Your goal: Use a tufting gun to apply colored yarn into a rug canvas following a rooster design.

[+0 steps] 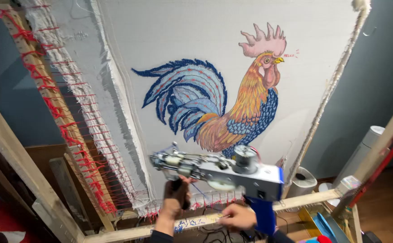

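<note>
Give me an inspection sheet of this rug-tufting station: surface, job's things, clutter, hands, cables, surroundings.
Surface: pale cloth stretched on a wooden frame, laced along the left edge with red yarn.
Job's things: tufted rooster in blue, orange and pink, looks largely filled in; tufting gun, grey body with blue handle, held in front of the cloth's lower part.
Clutter: white rolls and colourful items at lower right, too small to identify.
Hands: left hand grips the gun's dark front handle; right hand is at the blue rear handle.
Cables: dark cords hang under the gun.
Surroundings: dark blue-grey wall, wooden floor.
</note>
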